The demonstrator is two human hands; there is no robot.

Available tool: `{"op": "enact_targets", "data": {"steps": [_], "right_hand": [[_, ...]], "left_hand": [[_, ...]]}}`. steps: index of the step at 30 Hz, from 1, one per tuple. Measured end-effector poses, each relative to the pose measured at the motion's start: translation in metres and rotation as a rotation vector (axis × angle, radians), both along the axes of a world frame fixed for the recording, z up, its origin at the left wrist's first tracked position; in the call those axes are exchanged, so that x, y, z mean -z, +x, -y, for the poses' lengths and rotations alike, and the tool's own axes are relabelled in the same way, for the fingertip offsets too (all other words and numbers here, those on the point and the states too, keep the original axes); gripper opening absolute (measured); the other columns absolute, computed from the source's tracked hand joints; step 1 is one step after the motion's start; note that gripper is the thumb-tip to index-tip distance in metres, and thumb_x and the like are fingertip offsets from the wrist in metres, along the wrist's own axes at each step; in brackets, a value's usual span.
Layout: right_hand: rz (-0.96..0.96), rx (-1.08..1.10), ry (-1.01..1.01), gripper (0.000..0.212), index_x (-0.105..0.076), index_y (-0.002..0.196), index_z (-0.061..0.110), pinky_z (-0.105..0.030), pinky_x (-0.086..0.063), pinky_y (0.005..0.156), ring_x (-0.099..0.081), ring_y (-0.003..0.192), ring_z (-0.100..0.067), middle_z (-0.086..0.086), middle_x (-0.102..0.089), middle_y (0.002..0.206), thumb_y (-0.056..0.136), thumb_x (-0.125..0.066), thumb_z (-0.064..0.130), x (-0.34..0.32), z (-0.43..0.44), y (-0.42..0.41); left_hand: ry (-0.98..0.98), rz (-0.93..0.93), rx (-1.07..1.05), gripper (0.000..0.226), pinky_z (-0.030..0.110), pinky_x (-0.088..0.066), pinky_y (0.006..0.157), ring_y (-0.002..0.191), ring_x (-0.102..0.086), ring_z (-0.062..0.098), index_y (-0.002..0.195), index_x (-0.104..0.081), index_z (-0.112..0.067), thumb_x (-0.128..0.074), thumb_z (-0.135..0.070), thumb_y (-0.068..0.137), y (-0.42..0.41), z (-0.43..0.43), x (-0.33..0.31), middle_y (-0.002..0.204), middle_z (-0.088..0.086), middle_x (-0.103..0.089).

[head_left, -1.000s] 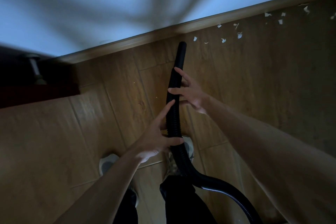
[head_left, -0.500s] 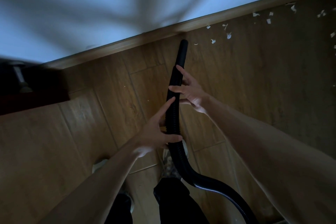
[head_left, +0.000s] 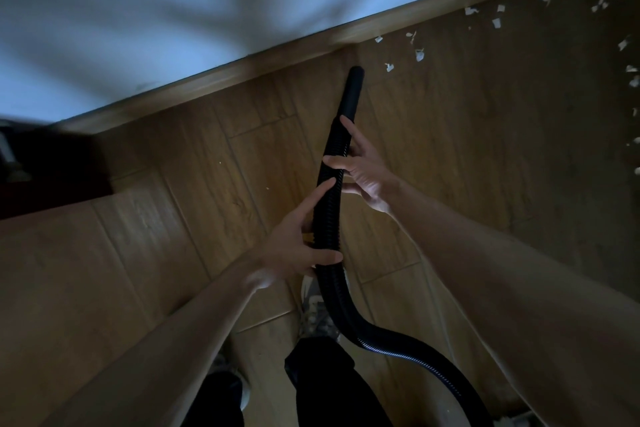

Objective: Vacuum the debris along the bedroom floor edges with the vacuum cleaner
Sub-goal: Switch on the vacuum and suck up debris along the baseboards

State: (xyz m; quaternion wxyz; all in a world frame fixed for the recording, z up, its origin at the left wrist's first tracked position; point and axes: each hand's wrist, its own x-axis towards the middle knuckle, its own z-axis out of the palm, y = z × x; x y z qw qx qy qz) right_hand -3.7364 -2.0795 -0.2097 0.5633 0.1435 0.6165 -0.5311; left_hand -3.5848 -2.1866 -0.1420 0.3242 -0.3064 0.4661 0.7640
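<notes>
Hose (head_left: pixel 329 204) of the vacuum cleaner, black and ribbed, runs up the middle of the view from the lower right, bends near the person's feet, and ends in a smooth black nozzle (head_left: pixel 354 88) pointing at the wooden skirting board (head_left: pixel 242 68). Both hands grasp the hose. The left hand (head_left: pixel 294 246) holds it lower down from the left side, thumb pressed across the front of the hose and the forefinger stretched up along the ribs. The right hand (head_left: pixel 363 173) holds it higher, from the right side, with its fingers (head_left: pixel 334 161) wrapped over the front just below the joint with the nozzle. The two hands sit close, the left forefinger tip nearly reaching the right hand. The nozzle tip lies near the skirting, above the wooden floor (head_left: pixel 173 218). White debris scraps (head_left: pixel 419 55) lie scattered to the right of the tip along the floor edge, apart from the nozzle.
</notes>
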Motion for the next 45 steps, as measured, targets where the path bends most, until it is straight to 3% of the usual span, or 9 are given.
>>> {"op": "enact_targets", "data": {"steps": [7, 11, 14, 18, 24, 27, 32, 45], "right_hand": [[-0.029, -0.007, 0.019, 0.084, -0.034, 0.148, 0.047, -0.041, -0.057, 0.082, -0.064, 0.113, -0.018, -0.001, -0.055, 0.136, 0.086, -0.072, 0.004, 0.0, -0.019, -0.014], [-0.042, 0.022, 0.028, 0.085, -0.034, 0.148, 0.047, -0.042, -0.058, 0.083, -0.064, 0.113, -0.02, -0.003, -0.055, 0.137, 0.086, -0.072, 0.005, 0.001, -0.03, -0.027], [-0.048, 0.037, 0.035, 0.084, -0.034, 0.149, 0.047, -0.042, -0.058, 0.084, -0.064, 0.111, -0.019, -0.001, -0.055, 0.135, 0.086, -0.072, 0.004, -0.001, -0.035, -0.033], [-0.046, 0.04, 0.038, 0.084, -0.034, 0.149, 0.046, -0.039, -0.057, 0.08, -0.064, 0.11, -0.017, 0.0, -0.055, 0.134, 0.087, -0.071, 0.003, -0.003, -0.035, -0.041], [-0.027, 0.004, 0.036, 0.085, -0.032, 0.149, 0.047, -0.035, -0.056, 0.074, -0.061, 0.114, -0.015, 0.001, -0.052, 0.139, 0.087, -0.071, 0.004, -0.006, -0.024, -0.048], [-0.027, -0.022, 0.034, 0.085, -0.033, 0.149, 0.047, -0.033, -0.056, 0.071, -0.061, 0.114, -0.016, 0.0, -0.052, 0.138, 0.087, -0.071, 0.003, -0.006, -0.014, -0.049], [-0.046, -0.027, 0.039, 0.086, -0.034, 0.149, 0.046, -0.033, -0.058, 0.071, -0.062, 0.114, -0.018, -0.002, -0.052, 0.137, 0.086, -0.071, 0.001, -0.004, 0.002, -0.051], [-0.076, -0.003, 0.071, 0.085, -0.036, 0.148, 0.044, -0.04, -0.061, 0.077, -0.062, 0.111, -0.021, -0.003, -0.052, 0.135, 0.085, -0.07, -0.002, -0.001, 0.016, -0.059]], "left_hand": [[0.035, -0.004, 0.021, 0.105, 0.047, -0.061, 0.075, 0.095, -0.066, 0.024, 0.142, -0.028, -0.062, -0.079, 0.003, 0.078, -0.012, -0.016, 0.008, 0.115, 0.01, -0.055], [0.011, -0.008, 0.067, 0.105, 0.034, -0.06, 0.073, 0.109, -0.061, 0.023, 0.143, -0.026, -0.062, -0.078, 0.003, 0.078, -0.028, -0.024, 0.012, 0.128, 0.007, -0.052], [-0.03, -0.033, 0.098, 0.105, 0.024, -0.057, 0.07, 0.109, -0.061, 0.017, 0.139, -0.026, -0.067, -0.078, 0.001, 0.079, -0.037, -0.029, 0.014, 0.127, -0.002, -0.053], [-0.04, -0.034, 0.115, 0.106, 0.024, -0.058, 0.068, 0.107, -0.064, 0.018, 0.136, -0.023, -0.068, -0.077, 0.003, 0.079, -0.045, -0.03, 0.011, 0.13, 0.0, -0.054], [-0.023, -0.007, 0.12, 0.106, 0.035, -0.061, 0.067, 0.098, -0.07, 0.024, 0.13, -0.024, -0.075, -0.078, 0.002, 0.079, -0.05, -0.022, 0.006, 0.125, 0.006, -0.056], [-0.015, 0.005, 0.091, 0.107, 0.038, -0.061, 0.07, 0.104, -0.067, 0.024, 0.133, -0.027, -0.074, -0.079, 0.002, 0.078, -0.048, -0.014, 0.008, 0.127, 0.008, -0.055], [0.011, 0.001, 0.062, 0.105, 0.037, -0.06, 0.068, 0.098, -0.067, 0.021, 0.134, -0.03, -0.072, -0.08, 0.001, 0.077, -0.047, 0.001, 0.01, 0.126, 0.011, -0.054], [0.005, 0.005, 0.111, 0.106, 0.035, -0.06, 0.067, 0.117, -0.059, 0.028, 0.132, -0.028, -0.074, -0.079, 0.001, 0.077, -0.059, 0.014, 0.019, 0.14, 0.01, -0.047]]}}
